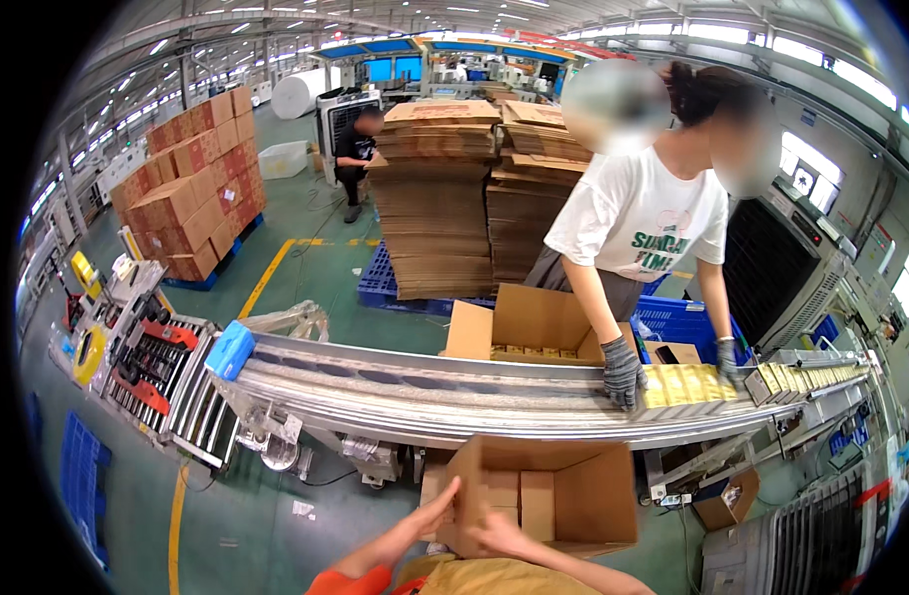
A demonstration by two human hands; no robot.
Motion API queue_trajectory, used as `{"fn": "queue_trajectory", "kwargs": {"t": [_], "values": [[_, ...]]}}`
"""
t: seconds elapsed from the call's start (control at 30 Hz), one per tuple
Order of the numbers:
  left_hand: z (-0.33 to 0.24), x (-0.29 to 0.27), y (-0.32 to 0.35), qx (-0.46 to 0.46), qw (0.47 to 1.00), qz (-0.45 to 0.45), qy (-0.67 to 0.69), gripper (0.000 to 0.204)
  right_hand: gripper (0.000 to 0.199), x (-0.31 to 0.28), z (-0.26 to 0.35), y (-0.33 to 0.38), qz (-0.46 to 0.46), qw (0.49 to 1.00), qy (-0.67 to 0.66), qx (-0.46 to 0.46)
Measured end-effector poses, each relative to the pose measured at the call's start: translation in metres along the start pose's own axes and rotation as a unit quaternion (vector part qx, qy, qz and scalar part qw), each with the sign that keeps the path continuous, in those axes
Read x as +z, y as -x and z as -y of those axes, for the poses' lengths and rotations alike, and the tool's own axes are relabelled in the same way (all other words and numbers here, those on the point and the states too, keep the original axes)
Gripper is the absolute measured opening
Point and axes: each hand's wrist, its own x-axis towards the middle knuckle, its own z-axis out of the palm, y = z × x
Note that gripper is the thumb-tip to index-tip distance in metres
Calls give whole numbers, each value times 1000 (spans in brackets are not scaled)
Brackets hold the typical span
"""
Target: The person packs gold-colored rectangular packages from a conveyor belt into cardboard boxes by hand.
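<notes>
An open cardboard box (593,496) stands in front of me, just below the near side of the conveyor. Folded-in flaps show at its bottom, and I see no goods inside. My left hand (436,511) lies with its fingers stretched out along the outside of the box's left wall. My right hand (504,535) is at the box's near left corner, a finger pointing up; motion smears its fingers. Across the conveyor (454,402), a co-worker's gloved hands (625,375) press on both ends of a row of yellow packs (682,387).
Another open box (544,317), with yellow packs in its bottom, stands beyond the conveyor. More yellow packs (801,377) line the belt at right. A blue pack (231,349) sits at the left end. Tall flat-cardboard stacks (434,208) stand behind; a dark machine (772,545) is at lower right.
</notes>
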Motion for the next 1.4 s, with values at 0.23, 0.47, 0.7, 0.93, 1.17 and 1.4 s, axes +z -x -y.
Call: {"fn": "queue_trajectory", "kwargs": {"t": [0.23, 0.47, 0.7, 0.93, 1.17, 1.4], "values": [[-28, 16, 34, 145, 937, -232, -218, 87, 75, -61, 18, 58, -381, 857, 312, -150], [-22, -31, 23, 162, 981, -102, -21, 42, 39, -137, -172, 104, -467, 875, 85, 95], [-10, -72, 3, 23, 992, -85, 90, 46, 51, -196, -218, 86, -340, 929, -95, 114], [2, -46, -89, -45, 987, -136, 72, 48, 71, -151, -311, 58, -311, 893, -193, 261], [41, -68, -95, -77, 981, -172, 50, 50, 75, -63, -328, -26, -350, 890, -181, 231], [59, -85, -88, -59, 976, -208, -17, 53, 69, -99, -260, 0, -452, 854, -37, 256]]}}
